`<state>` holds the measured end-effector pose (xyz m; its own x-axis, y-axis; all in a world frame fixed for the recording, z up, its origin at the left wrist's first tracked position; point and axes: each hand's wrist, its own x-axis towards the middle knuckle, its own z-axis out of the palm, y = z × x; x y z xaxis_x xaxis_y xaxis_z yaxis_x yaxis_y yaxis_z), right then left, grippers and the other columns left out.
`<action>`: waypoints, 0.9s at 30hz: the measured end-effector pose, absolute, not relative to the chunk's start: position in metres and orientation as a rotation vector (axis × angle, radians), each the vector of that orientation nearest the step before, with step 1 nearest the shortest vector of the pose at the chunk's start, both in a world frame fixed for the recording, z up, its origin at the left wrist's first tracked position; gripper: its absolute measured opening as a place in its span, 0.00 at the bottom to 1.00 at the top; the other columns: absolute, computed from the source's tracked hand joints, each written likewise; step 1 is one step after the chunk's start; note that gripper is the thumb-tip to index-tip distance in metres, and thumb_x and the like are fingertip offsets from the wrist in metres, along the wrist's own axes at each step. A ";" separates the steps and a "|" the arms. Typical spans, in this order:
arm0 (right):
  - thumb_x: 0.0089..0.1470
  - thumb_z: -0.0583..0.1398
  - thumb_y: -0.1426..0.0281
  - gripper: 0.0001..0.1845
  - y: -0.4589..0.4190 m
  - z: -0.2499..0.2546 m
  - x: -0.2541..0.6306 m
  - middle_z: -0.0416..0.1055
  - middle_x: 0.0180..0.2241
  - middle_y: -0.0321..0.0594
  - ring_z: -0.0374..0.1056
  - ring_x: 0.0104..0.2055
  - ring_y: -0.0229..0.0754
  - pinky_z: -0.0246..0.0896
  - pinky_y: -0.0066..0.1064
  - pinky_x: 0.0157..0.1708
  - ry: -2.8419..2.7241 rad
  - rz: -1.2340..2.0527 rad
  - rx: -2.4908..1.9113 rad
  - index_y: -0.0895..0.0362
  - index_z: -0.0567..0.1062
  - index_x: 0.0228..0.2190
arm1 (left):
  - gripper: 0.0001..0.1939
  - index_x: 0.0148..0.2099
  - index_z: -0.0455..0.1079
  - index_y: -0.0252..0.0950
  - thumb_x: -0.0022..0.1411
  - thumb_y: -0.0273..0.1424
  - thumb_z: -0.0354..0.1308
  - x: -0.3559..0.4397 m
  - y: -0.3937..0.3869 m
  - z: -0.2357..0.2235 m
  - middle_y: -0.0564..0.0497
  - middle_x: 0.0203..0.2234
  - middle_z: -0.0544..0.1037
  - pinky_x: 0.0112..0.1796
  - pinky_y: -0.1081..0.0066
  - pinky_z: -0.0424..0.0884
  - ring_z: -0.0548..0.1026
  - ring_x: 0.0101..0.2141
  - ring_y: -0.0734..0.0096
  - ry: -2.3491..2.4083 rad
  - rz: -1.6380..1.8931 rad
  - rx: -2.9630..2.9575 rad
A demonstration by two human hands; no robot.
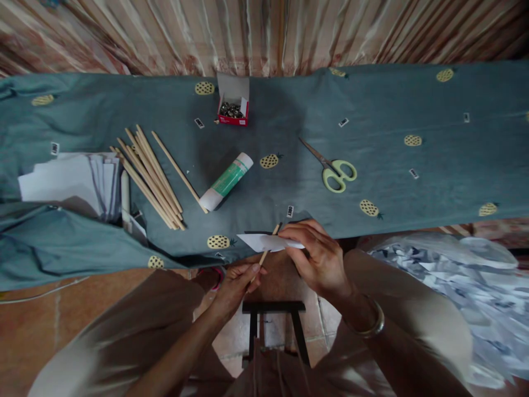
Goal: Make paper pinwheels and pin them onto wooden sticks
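Note:
My left hand (243, 281) is closed around the lower end of a thin wooden stick (263, 257), which tilts up to the right. A folded piece of white paper (260, 242) lies across the upper part of this stick, its pointed end to the left. My right hand (316, 251) pinches the paper's right end between thumb and fingers. Both hands are at the table's near edge, above my lap. A glue stick (227, 182) with a green label lies on the cloth beyond them. Scissors (330, 168) with light green handles rest to its right, blades slightly apart.
Several wooden sticks (151, 182) lie in a bundle at left, beside stacked white paper pieces (70, 179). An open red box (233, 113) of small metal pieces stands at the back. A plastic bag of paper scraps (467, 292) is at my right, and a dark stool (273, 307) stands below.

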<state>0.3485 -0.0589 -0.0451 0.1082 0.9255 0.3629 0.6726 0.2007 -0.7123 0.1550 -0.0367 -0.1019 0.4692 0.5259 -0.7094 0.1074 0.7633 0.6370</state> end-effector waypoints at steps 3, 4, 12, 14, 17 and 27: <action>0.60 0.58 0.77 0.10 -0.058 -0.045 0.349 0.78 0.38 0.40 0.72 0.41 0.43 0.69 0.38 0.43 -1.636 0.381 -1.529 0.54 0.74 0.42 | 0.26 0.26 0.76 0.32 0.46 0.53 0.66 0.156 -0.036 -0.103 0.57 0.13 0.63 0.24 0.73 0.52 0.56 0.17 0.80 1.068 0.298 0.703; 0.59 0.57 0.77 0.10 -0.058 -0.045 0.349 0.78 0.37 0.40 0.72 0.41 0.43 0.69 0.38 0.43 -1.636 0.380 -1.526 0.54 0.74 0.42 | 0.26 0.26 0.76 0.32 0.45 0.53 0.66 0.156 -0.036 -0.104 0.57 0.13 0.63 0.24 0.73 0.52 0.56 0.17 0.80 1.070 0.301 0.704; 0.59 0.57 0.78 0.11 -0.057 -0.045 0.350 0.78 0.37 0.40 0.72 0.40 0.43 0.69 0.37 0.43 -1.620 0.382 -1.539 0.54 0.74 0.42 | 0.27 0.25 0.76 0.32 0.42 0.55 0.67 0.157 -0.035 -0.104 0.56 0.13 0.65 0.23 0.73 0.51 0.57 0.17 0.81 1.086 0.286 0.669; 0.59 0.57 0.78 0.11 -0.057 -0.045 0.350 0.78 0.37 0.40 0.73 0.40 0.42 0.69 0.38 0.43 -1.617 0.383 -1.536 0.54 0.73 0.42 | 0.27 0.25 0.76 0.32 0.42 0.55 0.67 0.157 -0.036 -0.104 0.57 0.13 0.64 0.23 0.73 0.51 0.56 0.17 0.81 1.082 0.283 0.663; 0.60 0.57 0.77 0.11 -0.056 -0.045 0.351 0.78 0.37 0.40 0.73 0.40 0.42 0.69 0.38 0.43 -1.623 0.390 -1.526 0.54 0.73 0.43 | 0.27 0.25 0.76 0.32 0.42 0.55 0.67 0.156 -0.036 -0.104 0.58 0.12 0.62 0.23 0.73 0.51 0.55 0.16 0.81 1.077 0.283 0.660; 0.59 0.57 0.78 0.12 -0.058 -0.048 0.350 0.78 0.38 0.40 0.72 0.41 0.42 0.69 0.38 0.44 -1.631 0.417 -1.521 0.54 0.73 0.43 | 0.27 0.26 0.75 0.33 0.46 0.55 0.65 0.154 -0.039 -0.105 0.59 0.12 0.61 0.23 0.73 0.49 0.54 0.16 0.81 1.055 0.258 0.679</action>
<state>0.3498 -0.0584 -0.0479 0.0958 0.9324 0.3484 0.6505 0.2063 -0.7310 0.1540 -0.0387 -0.1054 0.4862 0.5049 -0.7132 0.1190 0.7703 0.6265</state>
